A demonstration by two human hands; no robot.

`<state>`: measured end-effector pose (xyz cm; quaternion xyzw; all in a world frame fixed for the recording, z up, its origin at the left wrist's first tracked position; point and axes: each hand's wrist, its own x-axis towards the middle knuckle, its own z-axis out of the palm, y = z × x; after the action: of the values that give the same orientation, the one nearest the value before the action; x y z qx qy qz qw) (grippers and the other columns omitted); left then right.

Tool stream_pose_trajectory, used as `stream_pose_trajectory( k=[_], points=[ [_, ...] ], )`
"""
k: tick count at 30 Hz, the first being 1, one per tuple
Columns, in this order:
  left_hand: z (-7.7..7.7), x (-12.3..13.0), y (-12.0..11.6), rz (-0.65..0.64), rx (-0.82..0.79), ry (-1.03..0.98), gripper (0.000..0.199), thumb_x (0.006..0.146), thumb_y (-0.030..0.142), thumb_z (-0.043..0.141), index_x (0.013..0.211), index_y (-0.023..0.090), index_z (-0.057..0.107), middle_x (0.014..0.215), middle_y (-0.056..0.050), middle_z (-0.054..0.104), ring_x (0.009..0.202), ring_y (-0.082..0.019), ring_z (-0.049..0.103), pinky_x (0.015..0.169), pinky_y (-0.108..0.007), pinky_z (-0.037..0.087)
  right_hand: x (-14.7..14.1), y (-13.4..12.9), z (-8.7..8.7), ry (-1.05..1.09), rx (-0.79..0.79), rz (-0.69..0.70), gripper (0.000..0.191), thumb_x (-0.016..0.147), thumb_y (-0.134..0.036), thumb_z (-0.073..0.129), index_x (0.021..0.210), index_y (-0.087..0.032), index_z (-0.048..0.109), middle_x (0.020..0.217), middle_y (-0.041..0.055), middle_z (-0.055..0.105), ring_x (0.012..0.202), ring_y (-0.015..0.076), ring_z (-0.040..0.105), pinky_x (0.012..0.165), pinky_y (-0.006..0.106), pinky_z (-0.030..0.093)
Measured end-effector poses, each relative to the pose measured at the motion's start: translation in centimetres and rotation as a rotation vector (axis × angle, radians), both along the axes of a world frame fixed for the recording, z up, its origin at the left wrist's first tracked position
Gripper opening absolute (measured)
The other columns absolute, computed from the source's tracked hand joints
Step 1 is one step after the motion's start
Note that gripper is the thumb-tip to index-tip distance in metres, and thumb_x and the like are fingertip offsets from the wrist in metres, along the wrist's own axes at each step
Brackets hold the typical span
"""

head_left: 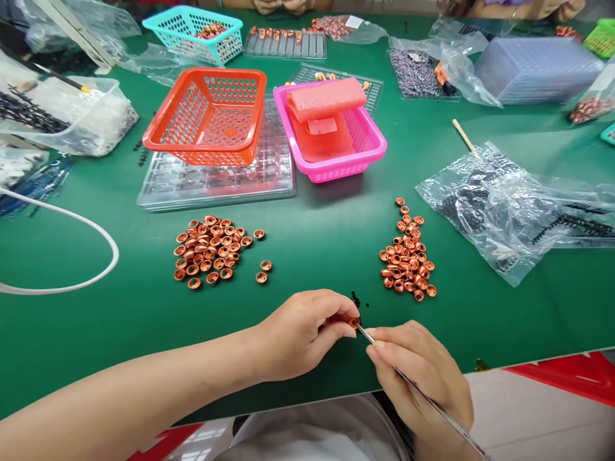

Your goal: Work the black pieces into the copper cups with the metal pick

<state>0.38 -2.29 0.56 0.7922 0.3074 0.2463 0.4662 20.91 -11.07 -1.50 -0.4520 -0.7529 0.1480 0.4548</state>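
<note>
My left hand [307, 333] pinches a small copper-coloured ring piece [353, 322] between thumb and fingertips near the table's front edge. A thin metal tool [432, 402] lies in my right hand [423, 378], closed round it like a pen, its tip at the copper piece. Just behind the piece are several tiny black bits [355, 299]. A pile of copper pieces [211, 250] lies to the left, with a few loose ones beside it. Another copper pile [408, 259] lies to the right.
Behind the piles, a red basket [206, 115] rests on clear trays [216, 186], beside a pink basket [336, 163] holding red foam. Plastic bags [504, 211] lie at right. A white cable [106, 243] curves in at left. Other people's hands [283, 5] show at the far edge.
</note>
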Motion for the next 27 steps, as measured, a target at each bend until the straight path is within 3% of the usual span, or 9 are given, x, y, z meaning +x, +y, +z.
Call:
stream_pose_trajectory(
  k=[17,27],
  points=[
    [0.17,0.07,0.08,0.025,-0.104,0.01,0.006,0.091,0.012,0.065,0.096,0.015,0.068,0.08,0.001,0.07,0.066,-0.008,0.059,0.066,-0.016,0.047,-0.24,-0.18,-0.16,0.088,-0.024,-0.079,0.034,0.082,0.004,0.068,0.109,-0.017,0.066,0.102,0.0081,0.076,0.085,0.0175,0.072,0.07,0.033,0.054],
    [0.52,0.0,0.35,0.023,-0.283,0.006,0.008,0.091,0.017,0.062,0.095,0.015,0.068,0.082,-0.001,0.071,0.067,-0.01,0.061,0.065,-0.018,0.05,0.17,-0.36,0.09,0.131,-0.044,-0.169,0.03,0.085,-0.003,0.067,0.109,-0.022,0.065,0.1,0.0055,0.076,0.084,0.0199,0.075,0.072,0.036,0.06]
  ],
)
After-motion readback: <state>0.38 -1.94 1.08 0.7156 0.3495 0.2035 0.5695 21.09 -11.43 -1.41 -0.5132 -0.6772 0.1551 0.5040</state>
